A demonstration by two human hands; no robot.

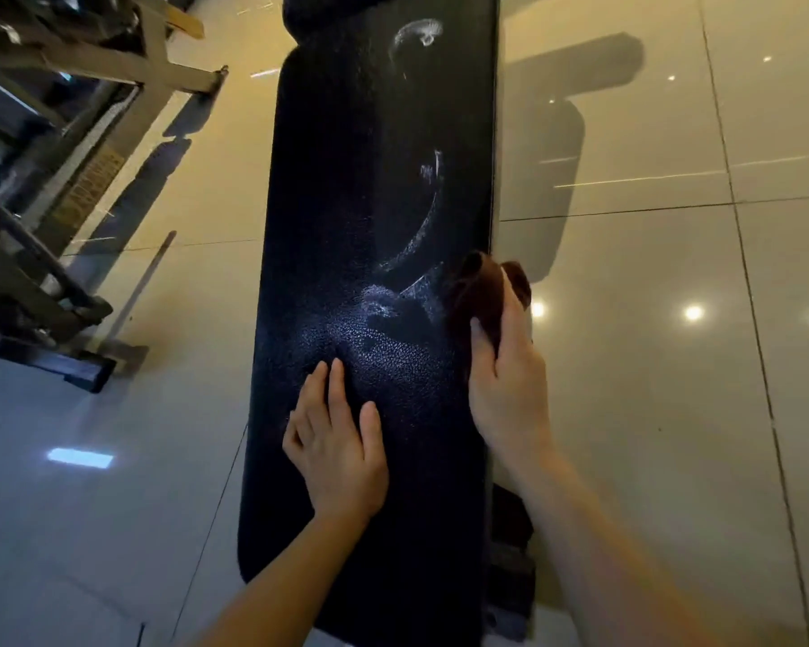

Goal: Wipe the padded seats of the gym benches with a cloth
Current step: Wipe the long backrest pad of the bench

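A long black padded bench seat (pixel 370 179) runs away from me down the middle of the view, with pale wet streaks curving across its right half. My right hand (pixel 510 380) grips a dark brown cloth (pixel 477 291) at the seat's right edge, fingers curled round the bunched fabric. My left hand (pixel 337 441) lies flat on the pad nearer to me, fingers straight and spread, holding nothing. The lower part of the cloth is hidden under my right hand.
Glossy pale floor tiles (pixel 673 413) surround the bench and mirror ceiling lights. A metal gym frame with dark feet (pixel 66 319) stands at the left. The bench's dark base (pixel 510 567) shows under the seat's right side.
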